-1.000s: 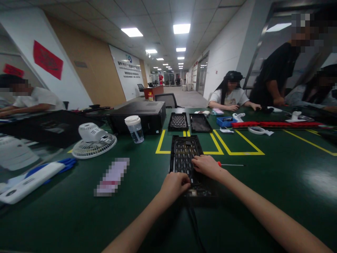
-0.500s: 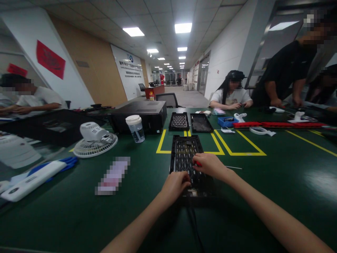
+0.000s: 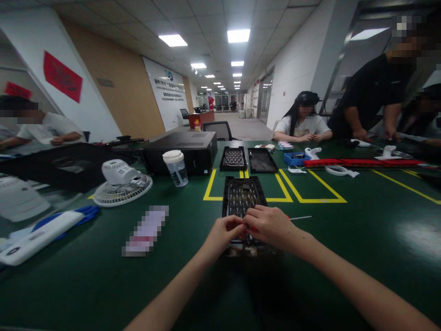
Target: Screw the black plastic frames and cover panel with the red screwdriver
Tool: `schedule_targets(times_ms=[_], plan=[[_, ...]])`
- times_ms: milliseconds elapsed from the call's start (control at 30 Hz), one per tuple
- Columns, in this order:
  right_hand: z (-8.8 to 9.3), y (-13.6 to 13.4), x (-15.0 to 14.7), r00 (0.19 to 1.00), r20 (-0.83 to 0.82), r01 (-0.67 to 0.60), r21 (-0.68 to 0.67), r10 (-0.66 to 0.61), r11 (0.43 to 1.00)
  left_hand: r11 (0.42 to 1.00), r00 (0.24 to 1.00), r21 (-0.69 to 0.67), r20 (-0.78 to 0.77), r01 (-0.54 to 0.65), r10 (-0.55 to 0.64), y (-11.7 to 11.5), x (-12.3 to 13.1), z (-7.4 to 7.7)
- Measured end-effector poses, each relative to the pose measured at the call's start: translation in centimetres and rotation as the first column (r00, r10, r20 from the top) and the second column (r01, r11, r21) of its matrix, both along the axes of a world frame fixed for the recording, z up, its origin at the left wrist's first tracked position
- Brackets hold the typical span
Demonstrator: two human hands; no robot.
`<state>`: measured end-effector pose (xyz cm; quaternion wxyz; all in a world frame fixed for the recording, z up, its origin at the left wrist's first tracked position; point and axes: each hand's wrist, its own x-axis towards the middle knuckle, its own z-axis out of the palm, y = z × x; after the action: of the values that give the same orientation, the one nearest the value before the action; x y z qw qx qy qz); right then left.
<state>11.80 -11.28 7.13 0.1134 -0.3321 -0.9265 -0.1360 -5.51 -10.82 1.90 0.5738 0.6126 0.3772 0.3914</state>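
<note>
A black case [image 3: 243,189] with rows of small metal bits lies in front of me on the green table. Over its near half, my right hand [image 3: 267,223] is closed around a screwdriver [image 3: 301,217]; red handle parts show at the fingers, and the thin metal shaft points right. My left hand [image 3: 223,232] is beside it with thumb and fingers pinched together, their tips meeting the right fingertips. What the left fingers pinch, if anything, is too small and hidden to make out.
Behind the case lie another bit tray [image 3: 233,158] and an open black lid [image 3: 262,161]. A lidded cup [image 3: 175,168], a white fan [image 3: 122,186] and a blurred-out phone-like object [image 3: 146,232] are at left. A blue box [image 3: 296,158] is at right. Other people work around the table.
My hands have come together over the near part of the case. The right hand moved down toward me with the screwdriver, and the left fingers rose to meet it.
</note>
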Motion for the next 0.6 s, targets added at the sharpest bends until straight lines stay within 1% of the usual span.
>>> schedule_targets(times_ms=[67, 133, 200, 233, 300, 367, 400, 433, 467, 533, 567, 600], plan=[[0.0, 0.0, 0.0, 1.0, -0.015, -0.022, -0.017, 0.021, 1.0, 0.999, 0.999, -0.053, 0.037, -0.008, 0.01, -0.2, 0.0, 0.1], [0.3, 0.2, 0.3, 0.996, -0.076, -0.055, -0.074, 0.049, 0.996, 0.996, 0.997, -0.088, 0.076, -0.019, 0.026, -0.3, 0.0, 0.1], [0.8, 0.4, 0.8, 0.976, -0.209, -0.09, -0.148, 0.058, 0.985, 0.993, 0.995, -0.114, 0.092, -0.032, 0.043, -0.4, 0.0, 0.0], [1.2, 0.6, 1.1, 0.954, -0.298, -0.101, -0.177, 0.045, 0.979, 0.991, 0.994, -0.125, 0.097, -0.04, 0.052, -0.5, 0.0, 0.0], [2.1, 0.8, 1.9, 0.867, -0.497, -0.098, -0.2, -0.015, 0.975, 0.988, 0.991, -0.144, 0.11, -0.054, 0.07, -0.5, 0.0, -0.2], [3.1, 0.9, 2.7, 0.722, -0.686, -0.085, -0.216, -0.089, 0.973, 0.984, 0.987, -0.165, 0.133, -0.065, 0.087, -0.5, -0.1, -0.4], [3.6, 0.9, 3.0, 0.613, -0.781, -0.105, -0.231, -0.12, 0.967, 0.982, 0.985, -0.173, 0.145, -0.071, 0.097, -0.4, -0.1, -0.5], [4.1, 0.8, 3.3, 0.484, -0.862, -0.151, -0.251, -0.15, 0.956, 0.981, 0.982, -0.179, 0.155, -0.076, 0.105, -0.4, -0.1, -0.6], [4.5, 0.7, 3.6, 0.336, -0.929, -0.221, -0.239, -0.156, 0.946, 0.98, 0.98, -0.184, 0.165, -0.08, 0.111, -0.4, -0.1, -0.6], [5.4, 0.4, 3.8, 0.05, -0.991, -0.366, -0.135, -0.125, 0.921, 0.977, 0.976, -0.198, 0.181, -0.081, 0.117, -0.5, -0.1, -0.6], [5.8, 0.3, 3.8, -0.066, -0.993, -0.411, -0.067, -0.103, 0.909, 0.975, 0.975, -0.21, 0.189, -0.076, 0.117, -0.5, 0.0, -0.6], [6.1, 0.1, 3.8, -0.156, -0.984, -0.439, -0.006, -0.083, 0.899, 0.972, 0.973, -0.227, 0.198, -0.069, 0.115, -0.5, 0.0, -0.5]])
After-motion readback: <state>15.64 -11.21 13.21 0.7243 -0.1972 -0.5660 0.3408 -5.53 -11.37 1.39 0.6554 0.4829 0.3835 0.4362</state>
